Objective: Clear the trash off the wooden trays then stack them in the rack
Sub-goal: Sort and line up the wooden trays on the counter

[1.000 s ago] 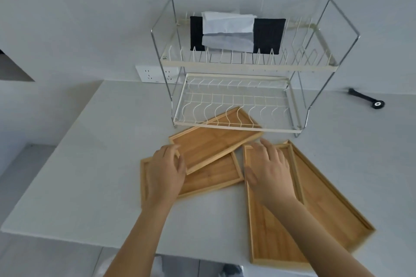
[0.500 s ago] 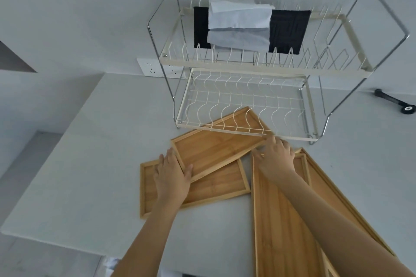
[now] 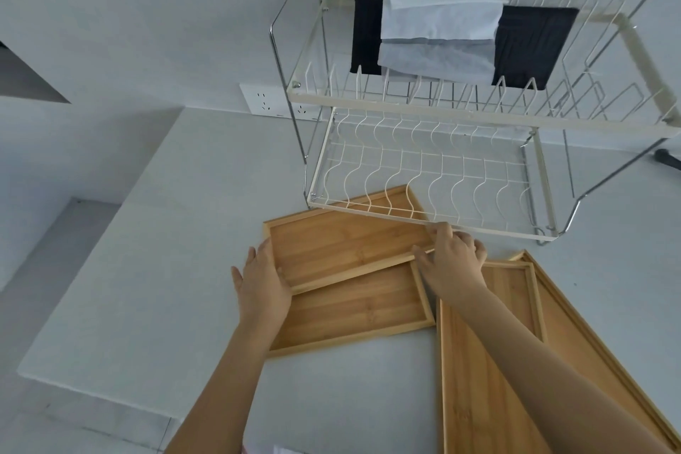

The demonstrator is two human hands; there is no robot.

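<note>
Both short ends of the top tray (image 3: pixel 346 251), judged stiff and light, are gripped by the left hand (image 3: pixel 262 282) and right hand (image 3: pixel 452 257).

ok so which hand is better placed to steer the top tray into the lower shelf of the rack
Probably the right hand: it grips the top tray at the corner nearest the rack, just under the lower shelf's front rail. The left hand holds the far corner and better suits supporting.

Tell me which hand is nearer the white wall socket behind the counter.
Left. The left hand grips the near-left end of the top wooden tray, below the white wall socket; the right hand holds that tray's right end, farther across.
</note>
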